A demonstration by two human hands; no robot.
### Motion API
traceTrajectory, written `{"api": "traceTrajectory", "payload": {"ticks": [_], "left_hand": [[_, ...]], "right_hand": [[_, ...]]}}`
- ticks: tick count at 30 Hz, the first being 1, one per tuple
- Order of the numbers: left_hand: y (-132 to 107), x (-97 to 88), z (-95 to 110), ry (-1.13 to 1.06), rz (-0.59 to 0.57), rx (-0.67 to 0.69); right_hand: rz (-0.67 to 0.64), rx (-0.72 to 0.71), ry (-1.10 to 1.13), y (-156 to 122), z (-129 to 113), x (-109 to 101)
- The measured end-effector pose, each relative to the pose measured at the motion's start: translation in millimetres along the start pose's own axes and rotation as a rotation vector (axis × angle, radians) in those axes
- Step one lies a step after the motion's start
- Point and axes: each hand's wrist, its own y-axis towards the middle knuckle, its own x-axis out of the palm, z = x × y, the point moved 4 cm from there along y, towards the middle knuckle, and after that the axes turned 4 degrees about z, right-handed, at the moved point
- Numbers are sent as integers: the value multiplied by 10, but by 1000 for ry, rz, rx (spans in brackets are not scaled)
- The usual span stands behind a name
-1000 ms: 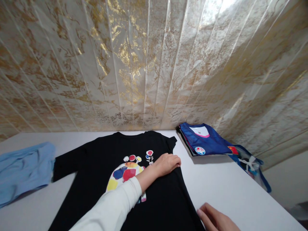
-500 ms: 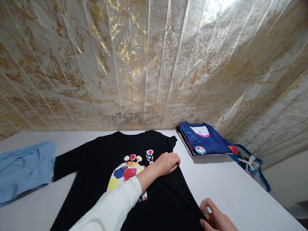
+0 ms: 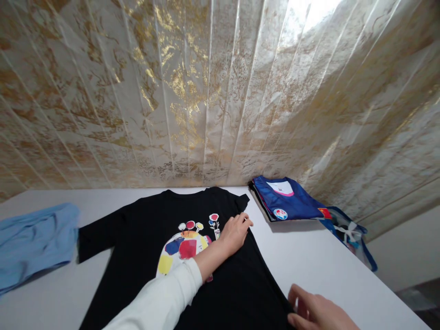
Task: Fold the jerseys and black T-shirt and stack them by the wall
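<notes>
A black T-shirt [image 3: 144,238] with a colourful printed picture lies spread out, its neckline at the far side and its lower part running out of view. Reaching across the print, my left hand [image 3: 235,233] rests on the shirt's right side just below the sleeve. Its fingers are loosely bent and apart, the tips at the fabric's edge. Lower down that same edge, my right hand [image 3: 312,309] pinches the black cloth between thumb and fingers; the frame's bottom cuts this hand off.
Light blue folded cloth [image 3: 37,243] lies at the left on the white table [image 3: 275,247]. A stack of folded clothes with a dark blue jersey [image 3: 288,197] on top sits at the back right, beside a clear blue-edged bag [image 3: 354,233]. A gold-patterned curtain [image 3: 192,91] hangs behind.
My left hand has shifted slightly left and its fingers have loosened at the shirt's edge. My right hand has moved a little to the right, still holding the cloth. The view has shifted slightly.
</notes>
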Motion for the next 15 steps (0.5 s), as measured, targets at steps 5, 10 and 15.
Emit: {"api": "traceTrajectory", "payload": {"ticks": [5, 10, 15], "left_hand": [[-643, -136, 323, 25, 28, -59], [-1237, 139, 718, 173, 125, 336], [-1349, 220, 749, 304, 360, 455]], "right_hand": [[267, -239, 207, 280, -355, -347], [447, -404, 317, 1127, -770, -406], [480, -430, 255, 1753, -998, -287]]}}
